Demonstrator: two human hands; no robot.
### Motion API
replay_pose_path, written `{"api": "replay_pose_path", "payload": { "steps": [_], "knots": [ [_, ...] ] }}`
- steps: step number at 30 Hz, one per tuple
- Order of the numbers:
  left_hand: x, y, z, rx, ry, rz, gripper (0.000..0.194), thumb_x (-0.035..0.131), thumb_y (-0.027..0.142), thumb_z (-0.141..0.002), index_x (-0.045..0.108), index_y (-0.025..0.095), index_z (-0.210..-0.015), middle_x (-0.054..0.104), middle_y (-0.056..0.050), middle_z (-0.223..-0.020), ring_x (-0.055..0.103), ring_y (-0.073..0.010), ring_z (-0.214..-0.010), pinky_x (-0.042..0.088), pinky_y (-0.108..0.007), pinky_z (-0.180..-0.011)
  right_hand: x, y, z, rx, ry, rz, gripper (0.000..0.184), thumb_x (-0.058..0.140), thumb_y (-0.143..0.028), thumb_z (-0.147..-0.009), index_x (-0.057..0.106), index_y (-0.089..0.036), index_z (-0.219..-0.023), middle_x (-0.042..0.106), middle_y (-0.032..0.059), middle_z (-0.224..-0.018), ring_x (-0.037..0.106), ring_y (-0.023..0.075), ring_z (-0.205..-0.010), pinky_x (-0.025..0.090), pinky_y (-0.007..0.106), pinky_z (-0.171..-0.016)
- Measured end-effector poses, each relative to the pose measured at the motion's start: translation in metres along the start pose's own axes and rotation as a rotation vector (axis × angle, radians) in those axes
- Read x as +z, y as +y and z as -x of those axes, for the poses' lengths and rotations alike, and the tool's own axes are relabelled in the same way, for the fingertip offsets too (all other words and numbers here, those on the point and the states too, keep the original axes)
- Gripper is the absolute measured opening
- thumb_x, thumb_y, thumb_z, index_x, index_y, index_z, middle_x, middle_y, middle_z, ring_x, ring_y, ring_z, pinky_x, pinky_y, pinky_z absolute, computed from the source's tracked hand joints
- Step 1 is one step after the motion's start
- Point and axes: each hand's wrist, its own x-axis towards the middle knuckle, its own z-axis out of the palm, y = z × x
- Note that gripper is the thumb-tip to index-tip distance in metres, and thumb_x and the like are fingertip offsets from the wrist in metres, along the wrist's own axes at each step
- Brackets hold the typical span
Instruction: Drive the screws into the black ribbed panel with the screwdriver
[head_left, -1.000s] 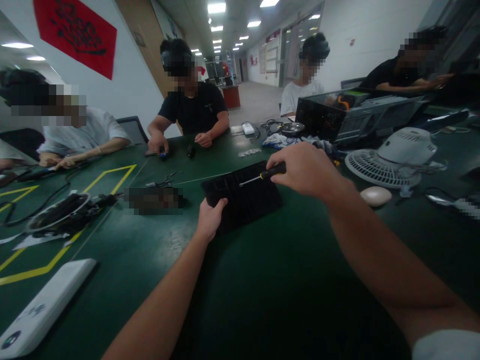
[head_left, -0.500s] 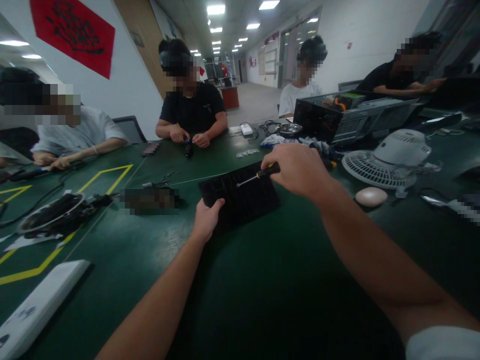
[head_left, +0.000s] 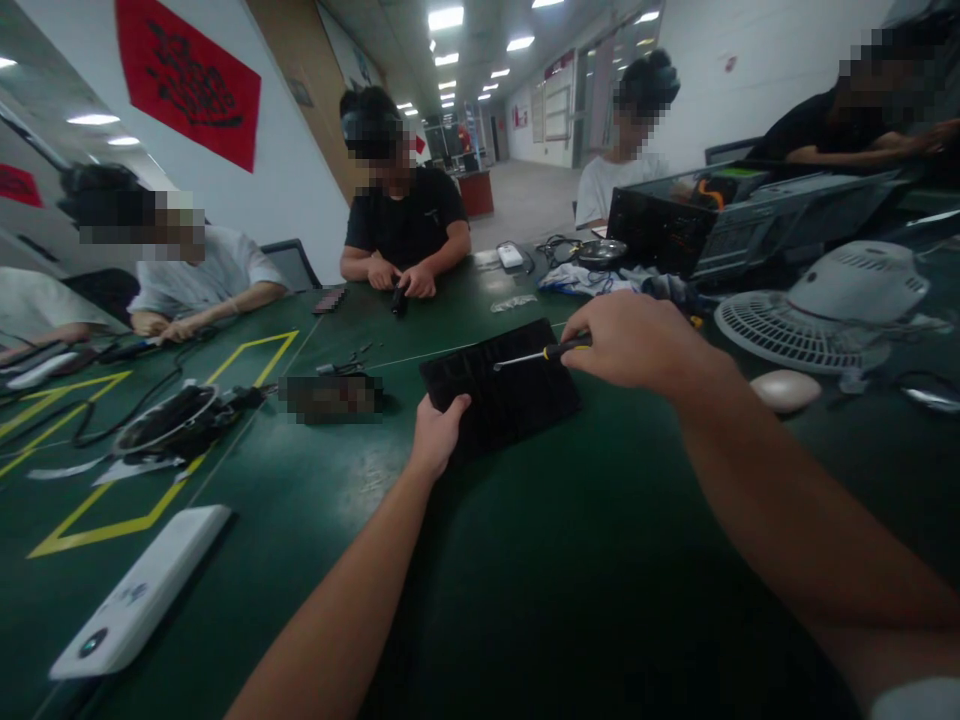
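Screwdriver and black panel, both held.
My left hand grips the panel's left edge, thumb on top; my right hand is closed round the screwdriver, which slants over the panel, tip contact unclear; white fan, right of the panel.

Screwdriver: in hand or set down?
In hand: the right hand grips the screwdriver by its handle, shaft reaching over the black panel. Can't tell whether the tip touches the panel.
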Motion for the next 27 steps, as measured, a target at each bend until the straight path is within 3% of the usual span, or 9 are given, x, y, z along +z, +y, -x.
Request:
{"api": "replay_pose_path", "payload": {
  "steps": [6, 9, 17, 27],
  "knots": [
    [-0.001, -0.002, -0.001, 0.006, -0.015, 0.012, 0.042, 0.087, 0.036, -0.07, 0.074, 0.018, -0.105, 0.08, -0.011, -0.107, 0.077, -0.0296, -0.1, 0.061, -0.048, -0.099, -0.005, 0.009, 0.0, -0.091, -0.061, 0.019, 0.034, 0.069, -0.047, -0.093, 0.089, -0.026, -0.111, 0.084, 0.0133, -0.109, 0.075, 0.0359, -0.102, 0.056, 0.044, -0.081],
    [-0.001, -0.002, -0.001, 0.004, -0.006, 0.006, 0.042, 0.087, 0.037, -0.069, 0.074, 0.018, -0.105, 0.08, -0.01, -0.106, 0.076, -0.029, -0.099, 0.06, -0.047, -0.099, -0.011, 0.012, 0.001, -0.136, -0.01, -0.027, 0.032, 0.068, -0.045, -0.094, 0.089, -0.025, -0.108, 0.084, 0.0123, -0.105, 0.075, 0.0341, -0.1, 0.055, 0.043, -0.082],
    [0.001, 0.001, 0.0, 0.005, -0.007, 0.014, 0.042, 0.087, 0.037, -0.068, 0.073, 0.017, -0.103, 0.08, -0.01, -0.104, 0.075, -0.0293, -0.097, 0.06, -0.048, -0.098, -0.012, 0.009, 0.005, -0.096, 0.152, -0.052, 0.029, 0.071, -0.038, -0.091, 0.088, -0.027, -0.11, 0.084, 0.0092, -0.106, 0.076, 0.0332, -0.102, 0.054, 0.042, -0.084],
    [0.001, -0.002, -0.001, 0.009, -0.013, 0.019, 0.043, 0.087, 0.038, -0.068, 0.074, 0.017, -0.103, 0.08, -0.01, -0.104, 0.075, -0.0289, -0.096, 0.06, -0.048, -0.097, -0.004, 0.001, 0.004, -0.151, 0.19, -0.092, 0.023, 0.073, -0.034, -0.089, 0.089, -0.027, -0.105, 0.084, 0.0084, -0.1, 0.076, 0.032, -0.098, 0.053, 0.04, -0.08]
  ]
}}
